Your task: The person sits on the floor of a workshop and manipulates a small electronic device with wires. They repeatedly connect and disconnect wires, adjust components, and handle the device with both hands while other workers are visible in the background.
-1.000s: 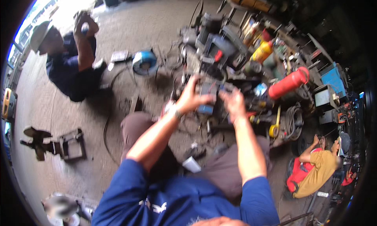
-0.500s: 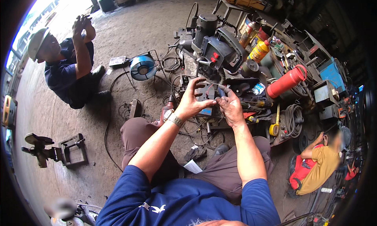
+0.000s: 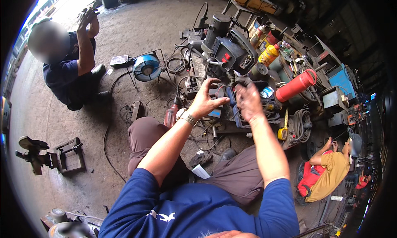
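Note:
Both of my hands are raised over a cluttered low workbench. My left hand [image 3: 209, 99] is open, its fingers curved and the thumb held apart, with nothing in it. To its right, my right hand [image 3: 248, 101] is slightly blurred; its fingers look stretched upward and I see nothing held in them. Beyond the hands stands a grey and black power machine [image 3: 229, 52] with red knobs and a large handle. Behind my right hand is a blue open tool case [image 3: 239, 119], partly hidden. A red power drill [image 3: 170, 115] stands near my left wrist.
A blue drum fan [image 3: 147, 67] stands on the floor, with cables trailing around it. On the bench are a yellow bottle [image 3: 269, 55], a red cylinder [image 3: 295, 86], a yellow tape measure [image 3: 283, 133] and coiled cable [image 3: 302, 126]. Co-workers sit at left [image 3: 74, 68] and right [image 3: 326, 172].
My hands have moved apart: the right hand has lifted away from my left thumb and turned. The view has shifted slightly. The co-worker at left still has both hands raised.

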The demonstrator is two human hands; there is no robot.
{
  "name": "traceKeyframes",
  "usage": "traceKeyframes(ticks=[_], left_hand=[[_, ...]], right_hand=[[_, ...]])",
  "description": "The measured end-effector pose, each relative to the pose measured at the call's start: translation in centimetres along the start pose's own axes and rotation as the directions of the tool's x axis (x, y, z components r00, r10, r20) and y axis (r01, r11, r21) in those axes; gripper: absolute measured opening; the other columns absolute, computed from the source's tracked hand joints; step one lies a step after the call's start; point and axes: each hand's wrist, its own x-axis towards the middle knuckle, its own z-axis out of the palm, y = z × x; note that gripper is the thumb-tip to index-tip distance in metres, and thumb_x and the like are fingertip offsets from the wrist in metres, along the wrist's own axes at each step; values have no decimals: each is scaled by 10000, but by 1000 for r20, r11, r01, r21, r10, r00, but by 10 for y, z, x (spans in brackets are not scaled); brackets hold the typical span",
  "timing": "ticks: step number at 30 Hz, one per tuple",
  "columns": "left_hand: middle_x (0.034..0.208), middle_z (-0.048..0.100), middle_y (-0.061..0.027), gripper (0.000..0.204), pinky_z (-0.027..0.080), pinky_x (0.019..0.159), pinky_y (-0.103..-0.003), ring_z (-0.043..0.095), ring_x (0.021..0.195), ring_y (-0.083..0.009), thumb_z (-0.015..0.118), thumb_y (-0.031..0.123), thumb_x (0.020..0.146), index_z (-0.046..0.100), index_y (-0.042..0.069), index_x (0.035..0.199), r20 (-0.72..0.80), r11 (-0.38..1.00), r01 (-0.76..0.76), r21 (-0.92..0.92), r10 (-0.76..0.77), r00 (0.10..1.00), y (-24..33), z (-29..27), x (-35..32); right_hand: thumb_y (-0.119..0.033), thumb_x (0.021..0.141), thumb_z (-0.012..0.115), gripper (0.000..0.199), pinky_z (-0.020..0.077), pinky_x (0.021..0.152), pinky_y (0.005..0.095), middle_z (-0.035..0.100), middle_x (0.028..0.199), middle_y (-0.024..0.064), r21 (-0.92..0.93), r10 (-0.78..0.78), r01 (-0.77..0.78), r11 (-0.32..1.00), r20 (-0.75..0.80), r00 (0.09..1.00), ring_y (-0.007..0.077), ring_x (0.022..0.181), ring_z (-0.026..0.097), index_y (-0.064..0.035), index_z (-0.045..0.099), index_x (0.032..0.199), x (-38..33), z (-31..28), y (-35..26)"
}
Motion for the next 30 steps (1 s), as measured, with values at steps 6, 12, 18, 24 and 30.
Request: traceKeyframes(ticks=[6, 12, 18, 24, 30], left_hand=[[1295, 555, -139, 656, 502, 953, -371, 551, 1207, -204, 839, 199, 788, 474, 88, 1322, -62, 999, 8, 44, -6, 998, 6, -3, 3], [1282, 566, -110, 626, 441, 1012, -386, 512, 1260, -222, 843, 251, 776, 512, 86, 1282, -99, 996, -29, 82, 37, 994, 12, -4, -2], [1230, 566, -100, 567, 473, 929, -339, 541, 1192, -209, 823, 275, 778, 547, 79, 1233, -113, 986, -53, 157, 71, 991, 11, -4, -2], [1212, 566, -125, 536, 460, 956, -365, 548, 1172, -242, 814, 254, 775, 554, 56, 1199, -162, 984, -27, 174, 55, 985, 8, -11, -3], [1302, 521, -243, 683, 383, 1084, -439, 488, 1271, -394, 745, 245, 738, 473, 22, 1324, -172, 952, 27, 306, 27, 985, -13, 10, -12]], right_hand=[[-245, 846, 797, 409, 311, 480, 176, 581, 848, -52, -7, -539, 552, 834, 207, 816, 31, 597, 446, -127, 607, 1188, 13, 51, -169], [-232, 850, 789, 369, 301, 514, 188, 547, 814, -1, -34, -704, 718, 695, 174, 689, 58, 605, 424, -83, 643, 1154, -2, 96, -206], [-221, 847, 797, 374, 261, 498, 208, 488, 719, -47, -76, -695, 720, 690, 205, 689, 33, 543, 342, -63, 623, 1138, -4, 110, -182], [-219, 890, 743, 337, 333, 508, 205, 525, 775, -33, -112, -746, 767, 632, 184, 641, 49, 600, 415, -55, 599, 1147, 8, 88, -110], [-119, 826, 809, 380, 513, 793, 262, 672, 986, 40, -177, -312, 314, 933, 40, 949, 116, 862, 627, -46, 603, 1137, -1, 67, 43]])
